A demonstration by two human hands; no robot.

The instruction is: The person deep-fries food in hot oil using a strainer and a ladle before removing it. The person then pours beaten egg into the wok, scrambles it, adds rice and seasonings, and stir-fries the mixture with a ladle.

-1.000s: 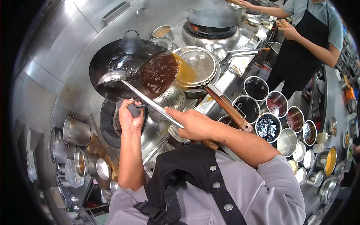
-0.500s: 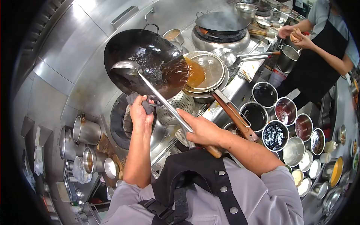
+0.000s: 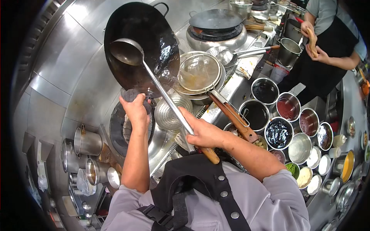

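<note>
My left hand (image 3: 137, 111) is closed around the near handle of a black wok, with a dark grey cloth (image 3: 130, 94) between palm and metal. The wok (image 3: 158, 29) is tipped steeply, its right edge beside a round mesh strainer (image 3: 202, 71) that rests over a metal pot. Its inner surface is wet and shiny. In my right hand (image 3: 206, 133) is the long handle of a steel ladle (image 3: 125, 54), gripped near its wooden end. The ladle's bowl hangs in front of the wok's dark inside. I cannot tell whether it touches.
A perforated skimmer (image 3: 173, 111) lies under the ladle handle. Behind stands another wok (image 3: 216, 21) on a burner. Several sauce pots (image 3: 279, 133) line the right side. At the upper right, a co-worker (image 3: 327, 50) holds something tan. Steel pots (image 3: 88, 142) stand at left.
The wok has risen and tipped more steeply. Brown liquid was streaming from it into the strainer; that broad stream is gone. The ladle bowl has moved up, and the co-worker's hands have shifted.
</note>
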